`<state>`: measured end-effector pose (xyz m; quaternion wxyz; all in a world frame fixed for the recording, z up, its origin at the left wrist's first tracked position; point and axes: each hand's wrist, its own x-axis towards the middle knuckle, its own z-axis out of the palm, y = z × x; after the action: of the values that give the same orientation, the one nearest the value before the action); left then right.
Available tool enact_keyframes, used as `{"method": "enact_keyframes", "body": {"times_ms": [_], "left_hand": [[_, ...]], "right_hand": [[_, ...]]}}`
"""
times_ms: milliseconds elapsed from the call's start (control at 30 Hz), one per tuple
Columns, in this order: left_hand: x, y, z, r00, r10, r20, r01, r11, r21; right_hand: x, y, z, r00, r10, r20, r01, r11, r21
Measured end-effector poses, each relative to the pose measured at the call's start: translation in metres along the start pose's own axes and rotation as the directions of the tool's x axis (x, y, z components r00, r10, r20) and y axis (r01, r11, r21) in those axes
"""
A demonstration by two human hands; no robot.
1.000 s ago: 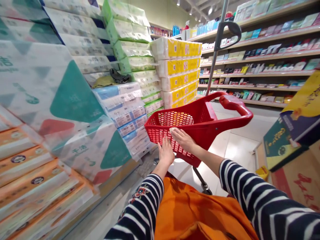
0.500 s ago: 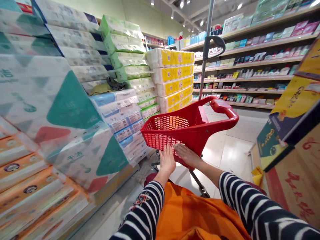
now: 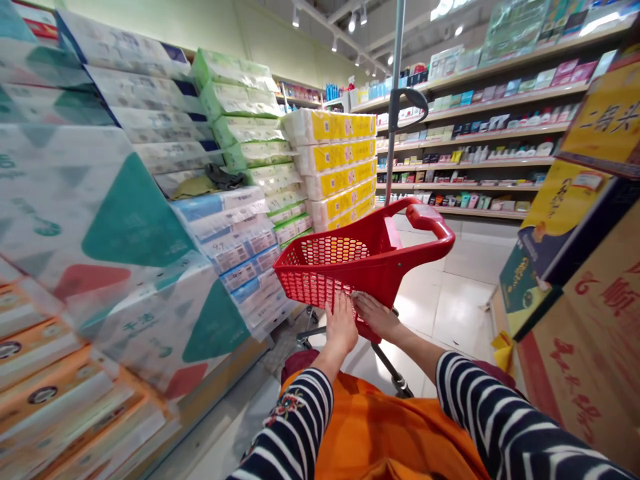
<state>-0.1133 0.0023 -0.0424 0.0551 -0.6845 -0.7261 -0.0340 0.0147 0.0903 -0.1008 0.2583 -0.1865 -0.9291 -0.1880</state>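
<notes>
A red plastic shopping cart [image 3: 320, 275] with a perforated basket stands before me, its handle pointing right and away. My left hand [image 3: 342, 325] lies with fingers stretched along the basket's near side. Close to its right, my right hand [image 3: 375, 315] rests with extended fingers on the same red wall. Neither hand grips anything; both palms face the cart. A grey metal pole [image 3: 395, 100] with a dark looped bracket rises behind the cart.
Stacked tissue packs [image 3: 135, 260] line the left, with yellow-and-white packs [image 3: 340, 160] behind the cart. Cardboard boxes [image 3: 590, 373] stand at the right. Shelves of cosmetics [image 3: 480, 153] run along the back. Glossy floor tiles [image 3: 465, 313] show right of the cart.
The cart and both hands look nearly the same relative to each other. The view has shifted slightly, so the shelves, pole and cart handle appear farther left.
</notes>
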Motion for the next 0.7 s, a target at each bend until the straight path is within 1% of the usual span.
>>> {"method": "enact_keyframes", "body": {"times_ms": [33, 100, 167, 233, 300, 367, 400, 467, 533, 600, 667, 700], "left_hand": [[0.0, 0.002, 0.0, 1.0, 0.004, 0.009, -0.004, 1.0, -0.003], [0.0, 0.007, -0.001, 1.0, 0.011, 0.011, -0.011, 1.0, -0.007], [0.0, 0.011, -0.002, 0.999, 0.027, -0.017, -0.028, 1.0, -0.01], [0.001, 0.014, -0.004, 0.998, 0.038, -0.057, -0.039, 0.999, -0.015], [0.003, 0.017, -0.004, 0.996, 0.043, -0.083, -0.045, 0.999, -0.022], [0.005, 0.021, -0.004, 0.995, 0.042, -0.096, -0.044, 0.999, -0.018], [0.005, 0.023, -0.004, 0.994, 0.045, -0.099, -0.046, 0.999, -0.015], [0.005, 0.026, -0.001, 0.994, 0.051, -0.1, -0.053, 0.999, -0.013], [0.003, 0.028, 0.002, 0.994, 0.067, -0.092, -0.069, 0.998, -0.016], [0.001, 0.028, 0.005, 0.993, 0.084, -0.081, -0.085, 0.996, -0.015], [-0.001, 0.025, 0.006, 0.993, 0.09, -0.071, -0.091, 0.996, -0.011], [-0.002, 0.022, 0.006, 0.995, 0.084, -0.063, -0.085, 0.996, -0.011]], "right_hand": [[0.0, 0.001, -0.005, 1.0, 0.002, -0.016, -0.002, 1.0, 0.0], [0.003, 0.008, -0.022, 0.996, 0.029, -0.088, -0.029, 1.0, -0.006], [0.009, 0.021, -0.049, 0.98, 0.081, -0.182, -0.085, 0.996, -0.013], [0.014, 0.038, -0.078, 0.961, 0.127, -0.247, -0.137, 0.99, -0.022], [0.014, 0.054, -0.101, 0.944, 0.18, -0.277, -0.198, 0.979, -0.038], [0.009, 0.062, -0.11, 0.942, 0.205, -0.265, -0.226, 0.973, -0.049], [0.004, 0.063, -0.109, 0.949, 0.198, -0.244, -0.217, 0.975, -0.052], [-0.009, 0.057, -0.094, 0.971, 0.145, -0.19, -0.159, 0.986, -0.057], [-0.024, 0.044, -0.07, 0.988, 0.068, -0.137, -0.078, 0.995, -0.066], [-0.035, 0.029, -0.047, 0.995, 0.003, -0.097, -0.01, 0.998, -0.07], [-0.037, 0.018, -0.034, 0.997, -0.03, -0.07, 0.026, 0.998, -0.063], [-0.033, 0.015, -0.032, 0.997, -0.027, -0.067, 0.023, 0.998, -0.059]]}}
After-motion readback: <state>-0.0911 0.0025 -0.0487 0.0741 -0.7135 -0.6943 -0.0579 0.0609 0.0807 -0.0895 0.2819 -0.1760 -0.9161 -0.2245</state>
